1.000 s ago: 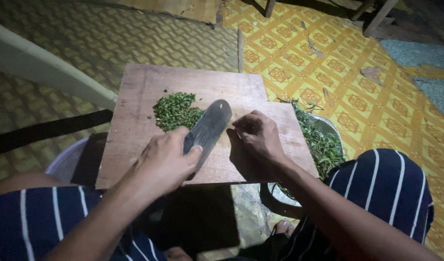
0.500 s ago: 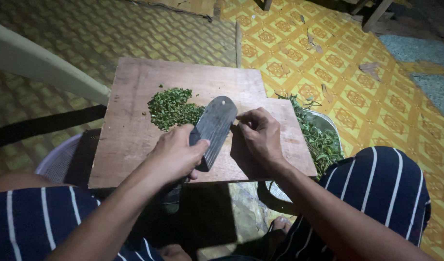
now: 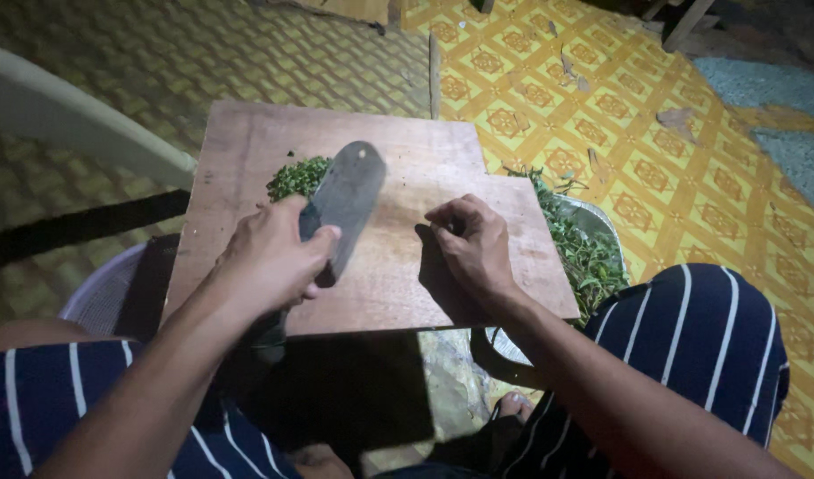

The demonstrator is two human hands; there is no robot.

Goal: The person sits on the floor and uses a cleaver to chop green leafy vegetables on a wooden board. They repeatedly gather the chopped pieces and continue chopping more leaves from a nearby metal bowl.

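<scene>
My left hand (image 3: 270, 257) grips the handle of a broad grey cleaver (image 3: 343, 200). Its blade lies flat over a pile of chopped green leaves (image 3: 293, 177) on a wooden cutting board (image 3: 407, 266). The blade hides most of the pile. My right hand (image 3: 469, 248) rests on the board to the right of the blade, fingers curled in with the tips pinched together. Whether it holds a bit of greens I cannot tell.
A metal bowl (image 3: 591, 217) of uncut green leaves (image 3: 584, 262) sits at the board's right edge. My knees in dark striped shorts (image 3: 700, 337) flank the board. A white plastic chair leg (image 3: 79, 120) crosses the left. Yellow patterned floor mat (image 3: 637, 115) lies beyond.
My left hand has swung the cleaver to the left, from beside my right hand to over the chopped pile. My right hand has stayed nearly in place.
</scene>
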